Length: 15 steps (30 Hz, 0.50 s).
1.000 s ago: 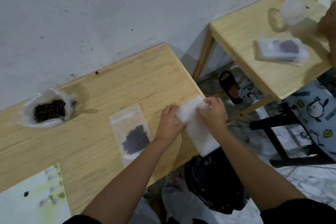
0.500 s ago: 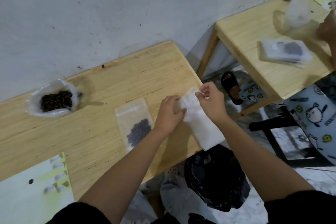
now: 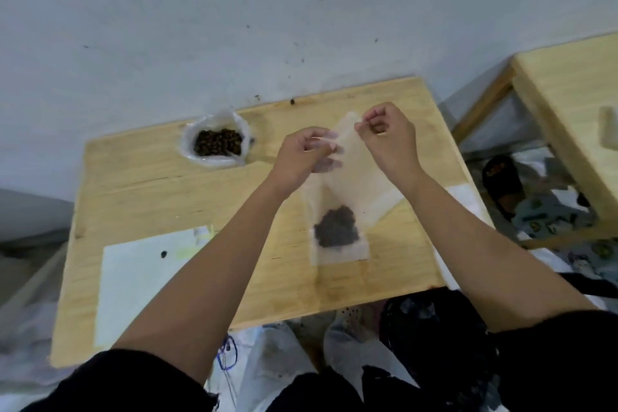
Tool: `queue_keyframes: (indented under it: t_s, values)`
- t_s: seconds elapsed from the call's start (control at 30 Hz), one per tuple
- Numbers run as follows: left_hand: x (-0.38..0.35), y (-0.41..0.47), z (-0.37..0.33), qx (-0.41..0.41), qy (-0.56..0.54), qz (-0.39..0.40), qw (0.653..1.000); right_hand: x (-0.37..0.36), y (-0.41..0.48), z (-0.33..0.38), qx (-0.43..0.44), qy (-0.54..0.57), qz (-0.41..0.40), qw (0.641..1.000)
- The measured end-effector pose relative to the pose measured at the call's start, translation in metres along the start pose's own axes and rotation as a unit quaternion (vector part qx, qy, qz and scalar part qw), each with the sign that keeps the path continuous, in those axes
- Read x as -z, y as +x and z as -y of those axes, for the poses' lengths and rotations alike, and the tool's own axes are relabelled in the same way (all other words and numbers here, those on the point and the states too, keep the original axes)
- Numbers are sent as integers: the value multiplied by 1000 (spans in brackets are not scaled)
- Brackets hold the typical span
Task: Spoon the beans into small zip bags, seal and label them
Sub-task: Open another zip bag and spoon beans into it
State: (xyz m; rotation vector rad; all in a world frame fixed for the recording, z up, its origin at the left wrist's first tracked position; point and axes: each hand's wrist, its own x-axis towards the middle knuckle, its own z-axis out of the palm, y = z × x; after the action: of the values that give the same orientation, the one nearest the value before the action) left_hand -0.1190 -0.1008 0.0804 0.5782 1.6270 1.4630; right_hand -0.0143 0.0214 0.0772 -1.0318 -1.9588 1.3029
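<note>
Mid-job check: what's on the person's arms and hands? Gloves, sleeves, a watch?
No gloves: the left hand and right hand are bare, no ring or watch visible. The left sleeve and right sleeve are black and stop short of the forearms, which are uncovered.

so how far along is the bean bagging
Done: one small clear zip bag lies flat on the wooden table with dark beans inside. Whether it is sealed can't be told, and no label shows on it.
In hand: left hand and right hand pinch the top of an empty translucent zip bag.
Left: filling it from the open plastic bag of brown beans, sealing, and labelling from the white sheet.
</note>
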Motion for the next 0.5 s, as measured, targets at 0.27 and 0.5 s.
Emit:
queue_keyframes:
  t_s: [0.27, 0.5]
  values:
    - [67, -21, -27, -46, -103, -118, 987, -72, 9, 60, 76, -28, 19, 997]
    - [102, -33, -48, -79, -153, -132, 976, -105, 10, 101, 74, 15, 65, 995]
